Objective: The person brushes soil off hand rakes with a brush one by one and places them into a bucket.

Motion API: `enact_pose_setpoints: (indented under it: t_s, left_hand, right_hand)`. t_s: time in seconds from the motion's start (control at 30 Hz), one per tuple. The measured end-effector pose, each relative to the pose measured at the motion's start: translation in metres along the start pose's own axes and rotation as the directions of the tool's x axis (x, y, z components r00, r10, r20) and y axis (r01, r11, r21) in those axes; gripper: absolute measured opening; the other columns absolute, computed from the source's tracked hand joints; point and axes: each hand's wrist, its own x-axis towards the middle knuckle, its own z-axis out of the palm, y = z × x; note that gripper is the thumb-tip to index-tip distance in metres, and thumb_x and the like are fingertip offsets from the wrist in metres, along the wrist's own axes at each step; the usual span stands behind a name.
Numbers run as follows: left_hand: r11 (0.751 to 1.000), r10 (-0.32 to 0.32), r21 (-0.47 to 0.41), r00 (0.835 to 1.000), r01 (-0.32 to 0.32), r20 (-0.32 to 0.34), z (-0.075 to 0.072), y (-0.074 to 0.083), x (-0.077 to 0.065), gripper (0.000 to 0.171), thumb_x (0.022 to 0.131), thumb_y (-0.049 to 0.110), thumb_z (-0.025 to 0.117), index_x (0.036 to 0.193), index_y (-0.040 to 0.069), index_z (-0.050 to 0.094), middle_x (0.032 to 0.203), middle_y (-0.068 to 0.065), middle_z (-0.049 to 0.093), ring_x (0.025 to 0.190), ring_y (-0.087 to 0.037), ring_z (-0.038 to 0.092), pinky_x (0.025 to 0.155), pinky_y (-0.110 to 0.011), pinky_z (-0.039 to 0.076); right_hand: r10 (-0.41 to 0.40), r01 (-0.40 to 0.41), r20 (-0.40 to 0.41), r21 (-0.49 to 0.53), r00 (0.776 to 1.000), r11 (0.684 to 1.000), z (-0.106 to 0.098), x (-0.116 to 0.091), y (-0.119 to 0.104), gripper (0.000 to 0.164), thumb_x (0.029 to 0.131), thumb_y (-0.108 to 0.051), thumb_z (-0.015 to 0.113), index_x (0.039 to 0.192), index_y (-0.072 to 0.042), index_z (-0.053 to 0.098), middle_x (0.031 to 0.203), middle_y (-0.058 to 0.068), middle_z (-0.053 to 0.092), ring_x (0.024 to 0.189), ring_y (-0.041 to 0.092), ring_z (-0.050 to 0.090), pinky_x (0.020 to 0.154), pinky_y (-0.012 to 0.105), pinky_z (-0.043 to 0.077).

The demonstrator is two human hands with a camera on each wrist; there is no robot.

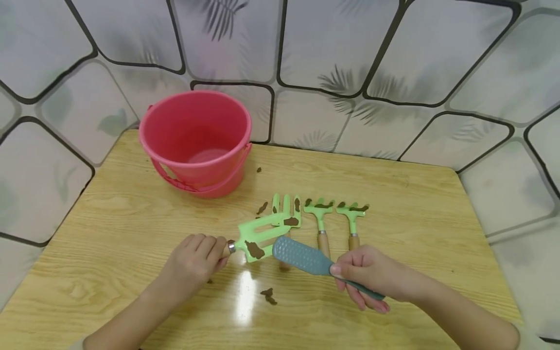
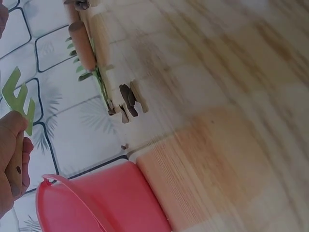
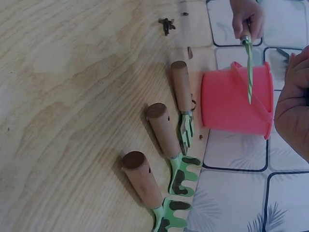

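Even, moderately bright light fills the head view, with a white streak of glare on the worktop [image 1: 415,209] and fairly crisp detail. Both wrist views are hazier and softer, the wood grain smeared in the left one; in the right, faint, soft-edged shadows lie beside the handles [image 3: 162,130].

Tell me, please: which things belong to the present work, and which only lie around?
In work: wooden-handled green fork, left hand; flat grey-blue textured tool, right hand.

Probably lying around: red plastic bucket; second green fork; two green wooden-handled rakes; brown scraps.
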Motion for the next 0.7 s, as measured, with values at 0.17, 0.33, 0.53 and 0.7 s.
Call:
enact_pose_setpoints:
  t_s: [0.17,0.33,0.53,0.7]
  left_hand:
    - [1.0,-0.014,-0.016,1.0,0.014,0.024,0.0,0.002,0.002,0.043,0.103,0.019,0.036,0.086,-0.009,0.064,0.073,-0.013,0.062,0.061,-0.022,0.057,0.052,-0.029,0.053]
    - [0.999,-0.027,-0.035,0.999,0.028,0.027,-0.001,0.002,0.006,0.043,0.103,0.02,0.035,0.085,-0.008,0.063,0.071,-0.012,0.061,0.059,-0.021,0.056,0.051,-0.029,0.052]
    - [0.996,-0.052,-0.07,0.999,0.051,-0.015,-0.002,0.002,0.011,0.046,0.103,0.017,0.032,0.08,-0.008,0.063,0.068,-0.012,0.059,0.056,-0.022,0.054,0.047,-0.031,0.05]
    - [0.997,0.033,-0.074,0.999,-0.035,-0.018,0.0,0.02,0.019,0.045,0.102,0.016,0.033,0.078,-0.003,0.065,0.069,-0.008,0.06,0.058,-0.018,0.053,0.051,-0.025,0.05]
  right_hand:
    - [0.051,-0.052,-0.019,-0.045,0.999,0.998,0.004,0.006,0.003,0.042,0.102,-0.024,0.043,0.085,0.013,0.05,0.055,0.037,0.04,0.029,0.004,0.041,0.025,0.019,0.028]
    - [0.11,-0.114,-0.057,-0.064,0.992,0.991,0.011,0.022,0.005,0.045,0.1,-0.03,0.047,0.082,0.011,0.053,0.047,0.019,0.049,0.03,0.002,0.043,0.027,0.017,0.03]
    - [0.177,-0.175,-0.167,0.024,0.97,0.984,0.026,0.044,0.009,0.042,0.098,-0.031,0.05,0.08,0.007,0.056,0.052,0.002,0.056,0.03,0.004,0.043,0.029,0.016,0.033]
    - [0.193,-0.184,-0.242,0.058,0.951,0.981,0.035,0.067,0.001,0.041,0.098,-0.032,0.05,0.08,0.005,0.057,0.051,0.004,0.056,0.03,0.006,0.042,0.029,0.018,0.032]
